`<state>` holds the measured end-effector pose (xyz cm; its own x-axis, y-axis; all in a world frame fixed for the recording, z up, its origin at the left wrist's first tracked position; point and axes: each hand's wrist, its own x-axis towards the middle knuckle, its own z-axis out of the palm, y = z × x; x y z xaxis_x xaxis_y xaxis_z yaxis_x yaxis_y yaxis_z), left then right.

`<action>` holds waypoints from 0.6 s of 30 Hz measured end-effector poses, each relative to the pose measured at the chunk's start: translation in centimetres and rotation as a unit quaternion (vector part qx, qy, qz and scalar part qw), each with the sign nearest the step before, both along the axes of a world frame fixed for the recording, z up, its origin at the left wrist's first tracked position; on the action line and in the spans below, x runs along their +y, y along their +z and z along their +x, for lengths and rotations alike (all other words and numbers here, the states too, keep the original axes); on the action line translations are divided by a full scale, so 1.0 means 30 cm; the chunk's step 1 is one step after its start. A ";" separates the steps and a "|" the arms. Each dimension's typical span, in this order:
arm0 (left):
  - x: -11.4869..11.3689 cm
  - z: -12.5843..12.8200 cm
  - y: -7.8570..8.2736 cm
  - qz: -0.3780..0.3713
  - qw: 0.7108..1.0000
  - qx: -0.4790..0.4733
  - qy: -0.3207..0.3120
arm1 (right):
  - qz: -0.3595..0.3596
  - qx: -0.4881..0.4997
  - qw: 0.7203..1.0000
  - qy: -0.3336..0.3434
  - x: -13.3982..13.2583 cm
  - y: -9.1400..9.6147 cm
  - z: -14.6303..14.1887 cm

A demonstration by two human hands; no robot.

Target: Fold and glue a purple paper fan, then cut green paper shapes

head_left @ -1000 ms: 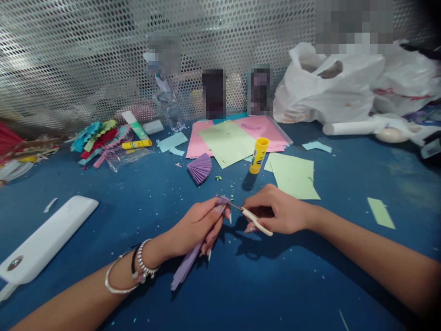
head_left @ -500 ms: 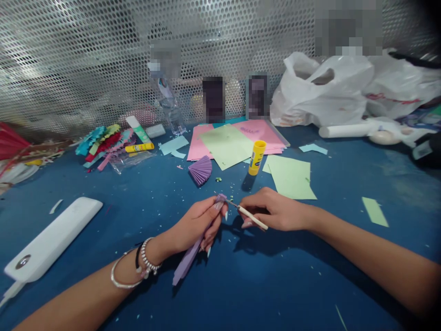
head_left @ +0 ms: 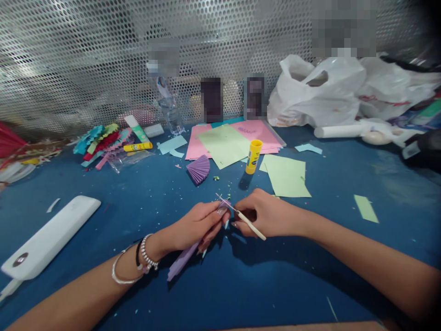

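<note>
1. Paper strip (head_left: 185,259), purple and folded lengthwise, slants on the near left side of the upright glue stick (head_left: 253,157), as I see it from behind the person.
2. Left hand (head_left: 197,224) pinches the strip firmly, thumb on top near its far end; the near end pokes out beneath the palm.
3. Right hand (head_left: 267,214) grasps the scissors (head_left: 250,224), pale handle on the near side of the glue stick. Their thin blades lie over the strip's far end; whether they bite into it, I can't tell.
4. Purple fan (head_left: 199,169) of pleated paper lies left of the glue stick, just beyond the left hand.
5. Green sheet (head_left: 287,175) sits right beside the glue stick, on its right.
6. Pink sheets (head_left: 195,146) spread behind the glue stick, with a second pale green sheet (head_left: 225,141) on top.
7. Frilled paper bundle (head_left: 103,142) rests well to the glue stick's left, a yellow tube (head_left: 138,146) lying next to it.
8. White plastic bag (head_left: 320,92) slumps behind the glue stick, to its right.
</note>
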<state>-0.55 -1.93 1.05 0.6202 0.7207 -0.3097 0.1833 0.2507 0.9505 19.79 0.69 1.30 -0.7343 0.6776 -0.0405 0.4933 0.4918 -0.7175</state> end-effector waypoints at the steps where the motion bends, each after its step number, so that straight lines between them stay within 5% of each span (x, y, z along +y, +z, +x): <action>1: 0.000 0.000 0.000 -0.001 1.000 0.000 0.001 | 0.006 0.004 1.000 -0.003 0.000 -0.002 -0.002; 18: -0.002 0.003 -0.004 -0.029 0.999 -0.018 0.021 | 0.041 0.020 0.999 0.015 0.013 -0.030 -0.005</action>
